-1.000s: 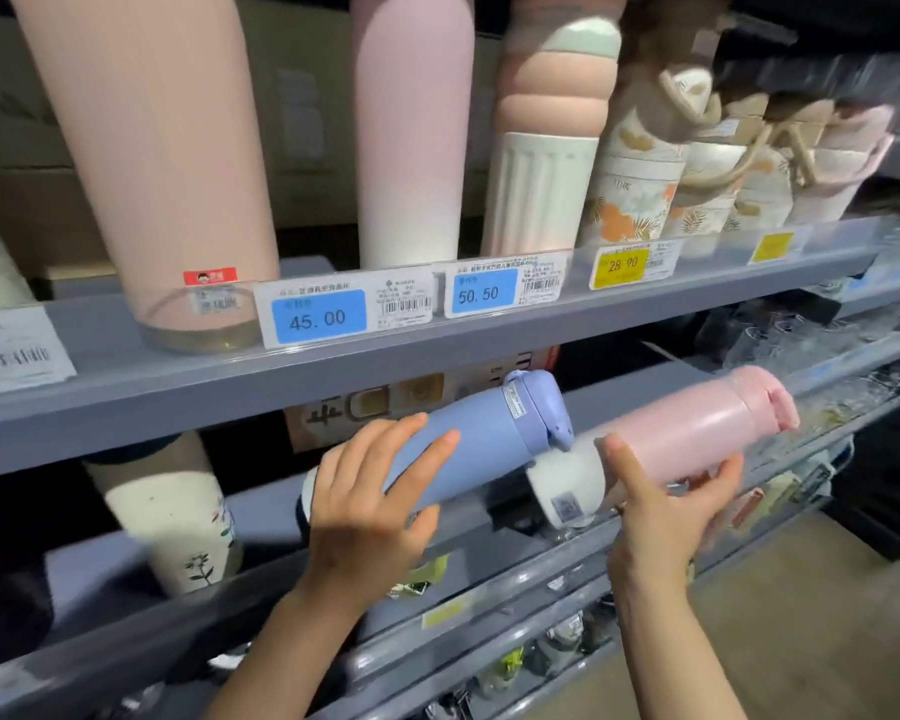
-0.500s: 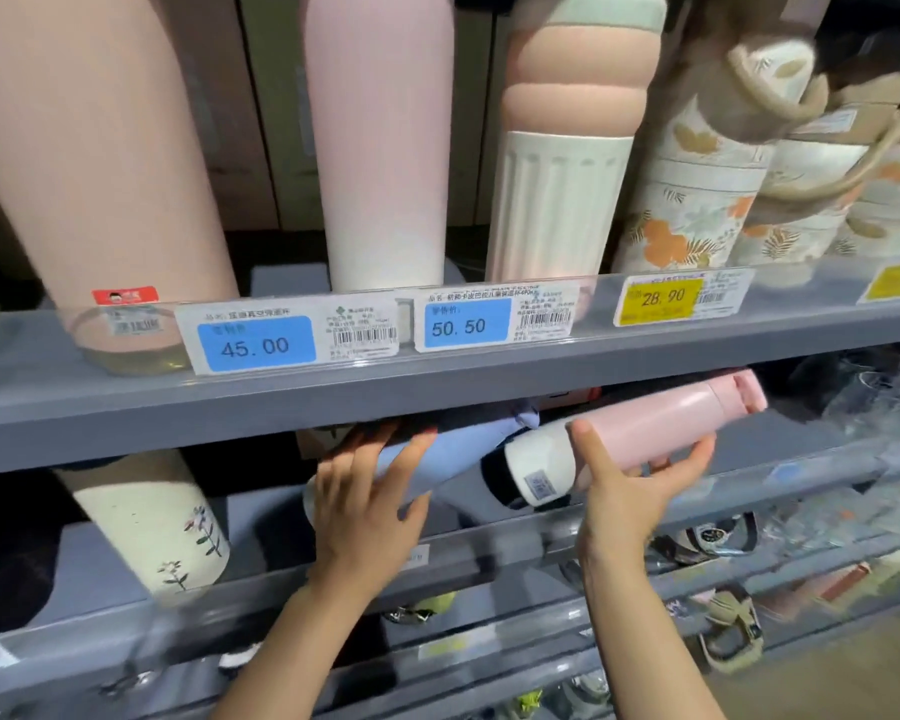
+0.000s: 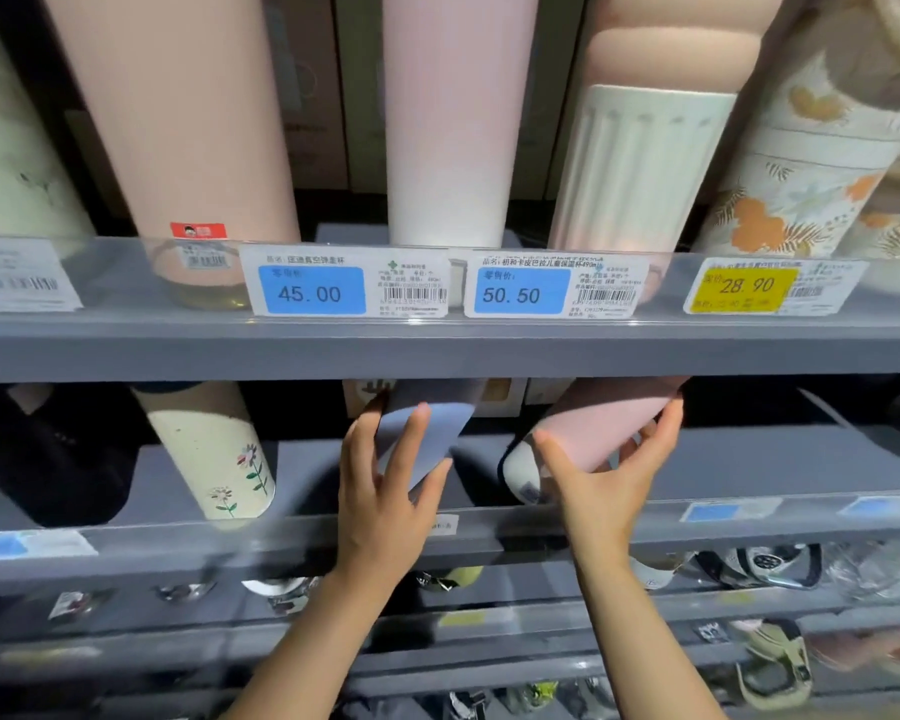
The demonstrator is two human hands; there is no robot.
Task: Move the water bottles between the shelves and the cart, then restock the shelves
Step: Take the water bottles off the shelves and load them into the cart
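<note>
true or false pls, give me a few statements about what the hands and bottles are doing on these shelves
1. The left hand holds a blue bottle. True.
2. The right hand holds a green bottle. False: it holds a pink bottle.
3. Both held bottles stand upright. False: they are tilted, tops hidden behind the upper shelf.
4. A yellow price tag reads 28.90. True.
5. The flowered cream bottle is left of the left hand. True.

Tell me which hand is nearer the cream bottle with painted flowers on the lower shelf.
Left. The left hand grips the blue bottle just right of the cream flowered bottle; the right hand holds the pink bottle farther right.
</note>
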